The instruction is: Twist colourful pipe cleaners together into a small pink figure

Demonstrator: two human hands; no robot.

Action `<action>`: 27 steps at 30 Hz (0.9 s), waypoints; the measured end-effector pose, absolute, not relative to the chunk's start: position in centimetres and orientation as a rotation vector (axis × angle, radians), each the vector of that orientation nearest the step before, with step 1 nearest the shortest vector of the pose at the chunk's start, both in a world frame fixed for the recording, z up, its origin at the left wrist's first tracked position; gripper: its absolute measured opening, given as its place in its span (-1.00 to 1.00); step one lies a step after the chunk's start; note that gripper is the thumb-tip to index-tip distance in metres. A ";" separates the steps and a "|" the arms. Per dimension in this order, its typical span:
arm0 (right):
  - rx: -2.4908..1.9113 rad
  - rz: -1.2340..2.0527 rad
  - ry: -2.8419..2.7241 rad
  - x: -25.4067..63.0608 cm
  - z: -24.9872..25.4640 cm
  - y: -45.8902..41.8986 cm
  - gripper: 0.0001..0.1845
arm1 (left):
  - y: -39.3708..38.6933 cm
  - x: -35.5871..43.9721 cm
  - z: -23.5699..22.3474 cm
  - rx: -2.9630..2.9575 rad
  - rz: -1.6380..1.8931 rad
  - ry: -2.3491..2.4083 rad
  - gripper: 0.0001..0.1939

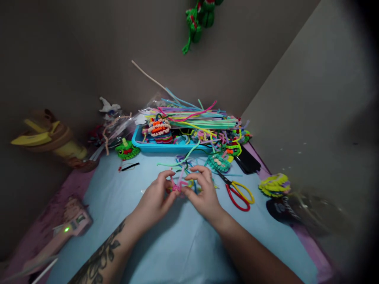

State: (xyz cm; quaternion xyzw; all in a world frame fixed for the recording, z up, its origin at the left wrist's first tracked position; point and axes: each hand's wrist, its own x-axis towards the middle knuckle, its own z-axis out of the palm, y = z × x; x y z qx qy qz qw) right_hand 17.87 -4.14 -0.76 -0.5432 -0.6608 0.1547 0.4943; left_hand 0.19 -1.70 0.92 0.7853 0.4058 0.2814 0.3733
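Note:
Between my two hands is a small pink pipe-cleaner piece (177, 187), with pink and pale lilac ends sticking up from it. My left hand (161, 192) pinches it from the left with thumb and fingers. From the right, my right hand (204, 190) grips it with the thumb low and the fingers curled above. Scissors (237, 191) with one red and one yellow handle lie to the right of my right hand, blades pointing toward it. Just beyond my hands, a mint-green pipe cleaner (177, 162) and other loose strands lie on the blue cloth (177, 248).
A blue tray (171, 148) heaped with pipe cleaners stands at the back. A pink glue gun (69, 227) with a green light lies left. A green frog-like figure (127, 150), a dark phone-like slab (249, 161) and a yellow woven piece (274, 185) sit around the cloth.

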 end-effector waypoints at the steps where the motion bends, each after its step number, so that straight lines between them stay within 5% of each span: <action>1: -1.304 0.357 -1.642 18.1 -0.7 -4.1 -0.79 | -1.7 0.2 1.0 2.011 0.704 1.019 -0.53; 15: -1.254 0.525 -1.917 18.7 -0.1 -3.8 -0.91 | -1.7 0.0 1.6 2.394 0.588 0.877 -0.18; 22: -1.290 0.644 -1.378 18.2 -0.9 -3.5 -0.85 | -1.9 0.0 2.2 2.224 1.178 1.193 -0.49; 27: -1.284 0.715 -1.272 18.1 -1.4 -3.3 -0.82 | -2.5 0.9 2.0 1.889 1.001 1.240 -0.62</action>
